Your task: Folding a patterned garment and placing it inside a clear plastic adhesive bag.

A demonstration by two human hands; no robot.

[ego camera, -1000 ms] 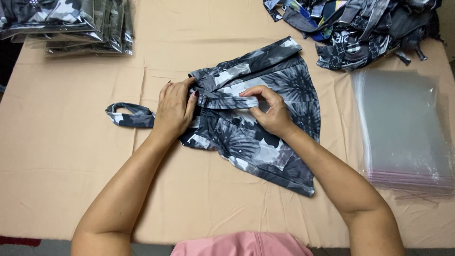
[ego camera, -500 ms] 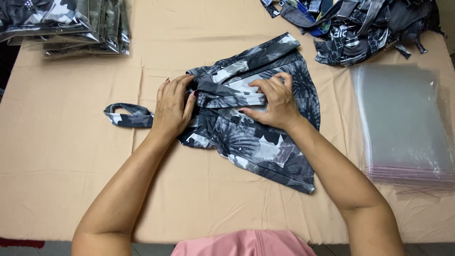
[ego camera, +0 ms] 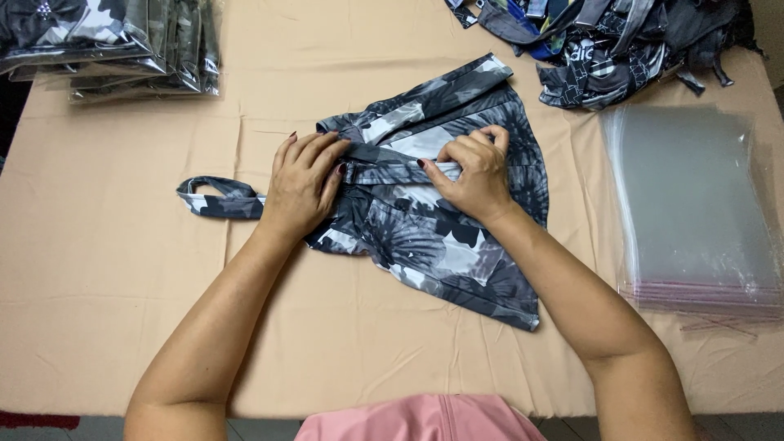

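Head view: the right hand (ego camera: 474,175), flat on the grey-and-black leaf-print fabric garment (ego camera: 445,212) half a second ago, is now closed on its sash band at frame centre. The left hand (ego camera: 304,186) is pressed open on the band's left end. The fold is being tightened. The peach cloth-covered table (ego camera: 122,286) is flanked by clear plastic bags (ego camera: 694,204) at right.
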